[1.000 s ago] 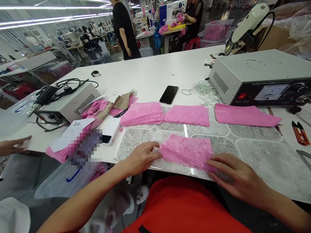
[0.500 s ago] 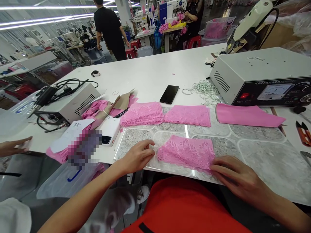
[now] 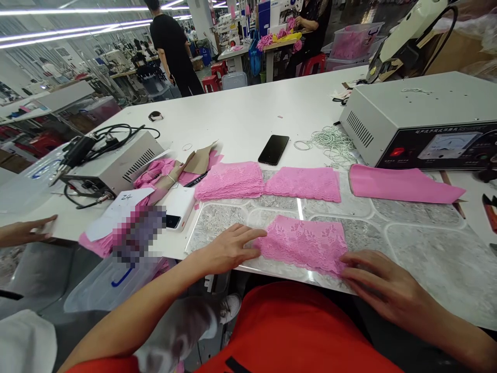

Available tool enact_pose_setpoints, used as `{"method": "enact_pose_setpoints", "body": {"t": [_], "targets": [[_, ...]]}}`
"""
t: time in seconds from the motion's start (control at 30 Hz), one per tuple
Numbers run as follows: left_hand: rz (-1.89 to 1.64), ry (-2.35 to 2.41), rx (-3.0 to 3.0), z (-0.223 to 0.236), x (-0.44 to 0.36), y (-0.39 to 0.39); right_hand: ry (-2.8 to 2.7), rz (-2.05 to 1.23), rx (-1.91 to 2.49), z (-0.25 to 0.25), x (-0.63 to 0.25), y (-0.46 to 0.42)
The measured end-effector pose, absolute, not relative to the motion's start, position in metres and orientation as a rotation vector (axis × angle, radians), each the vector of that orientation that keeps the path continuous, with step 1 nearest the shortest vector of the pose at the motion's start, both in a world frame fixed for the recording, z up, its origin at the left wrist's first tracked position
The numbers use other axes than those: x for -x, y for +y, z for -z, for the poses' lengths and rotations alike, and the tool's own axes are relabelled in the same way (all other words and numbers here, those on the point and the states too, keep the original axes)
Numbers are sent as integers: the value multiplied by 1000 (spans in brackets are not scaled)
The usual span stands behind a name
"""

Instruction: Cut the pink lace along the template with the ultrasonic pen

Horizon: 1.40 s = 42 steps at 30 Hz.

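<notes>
A pink lace fabric piece (image 3: 303, 243) with a scalloped lower edge lies flat on the grey marble-patterned board (image 3: 435, 264) in front of me. My left hand (image 3: 229, 248) is open at its left end, the index fingertip on the lace and the thumb apart below. At the lower right corner, my right hand (image 3: 380, 280) touches the edge with its fingertips; the fingers are stretched and slightly apart. Behind the piece lie a thick stack of pink lace pieces (image 3: 229, 181) and a lower pink lace pile (image 3: 303, 184). Farther right lies a smooth pink fabric panel (image 3: 399, 184).
A black phone (image 3: 274, 149) and tangled pale elastic cords (image 3: 330, 142) lie behind the fabric. Grey machine boxes stand right (image 3: 419, 114) and left (image 3: 116, 160). A white power bank (image 3: 180, 207) sits left of the stack. Another person's hand (image 3: 29, 230) rests at the far left.
My left hand has moved right onto the lace's left end, and its fingers have straightened. My right hand stays at the right corner. The view has shifted slightly.
</notes>
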<state>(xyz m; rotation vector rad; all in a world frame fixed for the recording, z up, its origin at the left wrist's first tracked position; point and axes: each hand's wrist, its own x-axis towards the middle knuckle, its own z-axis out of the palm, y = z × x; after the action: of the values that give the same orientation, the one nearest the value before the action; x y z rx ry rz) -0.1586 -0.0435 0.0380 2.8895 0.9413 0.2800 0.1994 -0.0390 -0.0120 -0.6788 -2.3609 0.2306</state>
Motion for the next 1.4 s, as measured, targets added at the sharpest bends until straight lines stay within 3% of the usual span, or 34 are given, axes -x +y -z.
{"method": "enact_pose_setpoints", "body": {"t": [0.4,1.07,1.4], "targets": [[-402,775,-2937,-34,168,-39,-2371,-432,806,-9,-201,-40],[-607,901,-2868,-28,169,-51,-2346,-228,753,4,-199,-48],[-444,842,-2975,-25,165,-46,-2345,-189,756,5,-202,-44]]}}
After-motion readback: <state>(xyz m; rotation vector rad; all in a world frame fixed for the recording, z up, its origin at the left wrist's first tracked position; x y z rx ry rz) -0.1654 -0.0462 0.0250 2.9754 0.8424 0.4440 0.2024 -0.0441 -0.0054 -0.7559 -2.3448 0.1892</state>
